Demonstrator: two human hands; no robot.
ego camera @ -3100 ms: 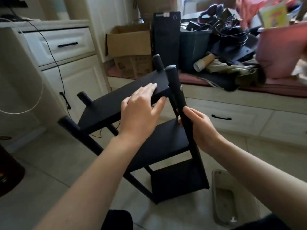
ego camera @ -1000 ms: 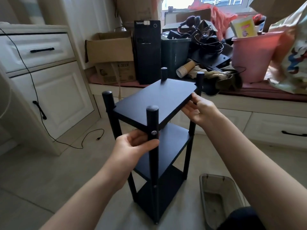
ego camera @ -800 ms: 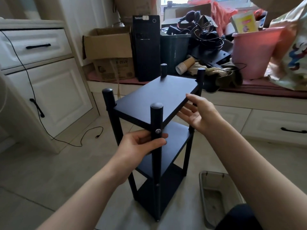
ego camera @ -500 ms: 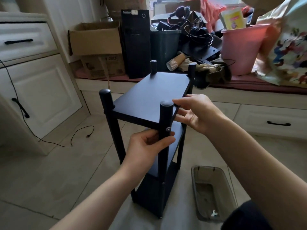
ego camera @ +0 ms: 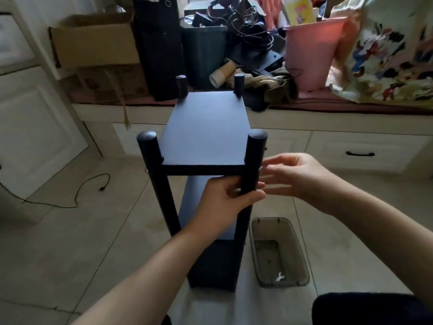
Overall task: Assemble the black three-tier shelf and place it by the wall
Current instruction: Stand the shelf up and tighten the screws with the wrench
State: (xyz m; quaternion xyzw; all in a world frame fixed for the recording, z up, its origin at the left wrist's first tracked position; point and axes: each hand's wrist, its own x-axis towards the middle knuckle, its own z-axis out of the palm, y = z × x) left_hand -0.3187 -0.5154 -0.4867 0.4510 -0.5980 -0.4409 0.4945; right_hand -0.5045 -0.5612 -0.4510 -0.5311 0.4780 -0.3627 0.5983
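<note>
The black three-tier shelf (ego camera: 205,130) stands upright on the tiled floor (ego camera: 70,242) at the centre of the frame, its four posts rising above the top board. The left hand (ego camera: 225,202) grips the near right post (ego camera: 251,174) just under the top board, fingers and thumb curled round it. The right hand (ego camera: 297,175) hovers just right of that post, fingers spread and blurred, holding nothing. A translucent tray (ego camera: 302,261) lies on the floor at lower right, beside the shelf's foot, with a small white wrench (ego camera: 279,276) inside.

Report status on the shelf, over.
Left hand grips the near right post. Right hand open beside it. Shelf upright on floor. Tray close alongside.
</note>
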